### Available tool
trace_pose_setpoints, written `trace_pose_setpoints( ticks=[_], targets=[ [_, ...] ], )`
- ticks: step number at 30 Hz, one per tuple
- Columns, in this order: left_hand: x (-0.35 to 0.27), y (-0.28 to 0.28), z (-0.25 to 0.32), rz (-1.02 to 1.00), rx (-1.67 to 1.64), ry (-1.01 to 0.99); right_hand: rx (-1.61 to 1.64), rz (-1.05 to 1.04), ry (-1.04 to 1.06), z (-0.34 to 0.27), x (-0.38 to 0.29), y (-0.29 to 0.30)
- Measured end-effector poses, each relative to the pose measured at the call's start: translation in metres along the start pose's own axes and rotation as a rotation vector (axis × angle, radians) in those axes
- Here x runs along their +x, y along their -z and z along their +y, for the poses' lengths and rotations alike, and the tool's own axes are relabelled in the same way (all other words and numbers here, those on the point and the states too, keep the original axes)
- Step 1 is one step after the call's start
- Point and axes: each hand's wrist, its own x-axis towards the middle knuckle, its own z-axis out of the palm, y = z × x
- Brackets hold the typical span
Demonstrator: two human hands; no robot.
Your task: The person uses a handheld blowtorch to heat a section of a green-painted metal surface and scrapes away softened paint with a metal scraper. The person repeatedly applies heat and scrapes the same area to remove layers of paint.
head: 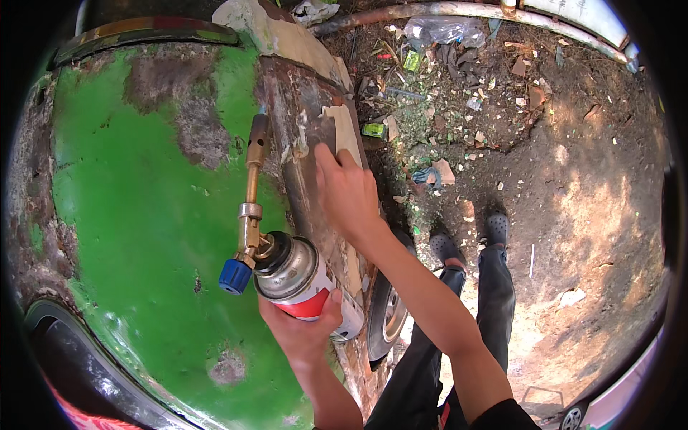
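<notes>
My left hand (301, 328) is wrapped around a gas canister (293, 269) with a red and white label. A brass blowtorch head (251, 215) with a blue knob (235, 277) is mounted on it, and a faint bluish flame shows at its burner tube (259, 137). Below the torch spreads a car's green hood (161, 226), worn to grey in patches. My right hand (348, 193), fingers curled, is at the stripped brown fender (301, 123), beside a strip of beige coating (345, 129) and loose, peeled flakes (298, 142). Whether its fingers hold a tool is hidden.
A car wheel (389, 317) shows below the fender, left of my legs and clogs (497, 227). Paint chips, a clear plastic bag (443, 29) and other litter lie on the dirt ground (586, 226). A rusty white metal bar (430, 11) crosses the far side.
</notes>
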Motion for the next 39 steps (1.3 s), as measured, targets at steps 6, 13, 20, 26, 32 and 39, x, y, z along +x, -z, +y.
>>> trace_pose_setpoints(
  ticks=[6, 13, 20, 26, 32, 39],
  targets=[
    [0.003, 0.009, 0.002, -0.044, 0.035, 0.0, -0.011, -0.139, 0.016, -0.004, -0.027, 0.02],
    [0.0, -0.001, 0.005, -0.001, 0.034, 0.045, -0.026, -0.133, 0.07, 0.006, -0.021, 0.023],
    [-0.012, 0.002, 0.002, 0.021, 0.049, 0.085, -0.005, -0.096, 0.046, 0.004, -0.028, 0.014],
    [-0.006, 0.005, 0.001, -0.02, 0.046, 0.012, -0.029, -0.054, 0.046, 0.006, -0.019, 0.007],
    [-0.011, 0.003, 0.003, -0.048, 0.022, 0.001, -0.082, -0.09, 0.041, -0.004, -0.023, 0.011],
    [-0.011, -0.002, 0.003, -0.054, 0.042, -0.038, -0.053, -0.109, 0.034, 0.003, -0.015, 0.011]
  ],
)
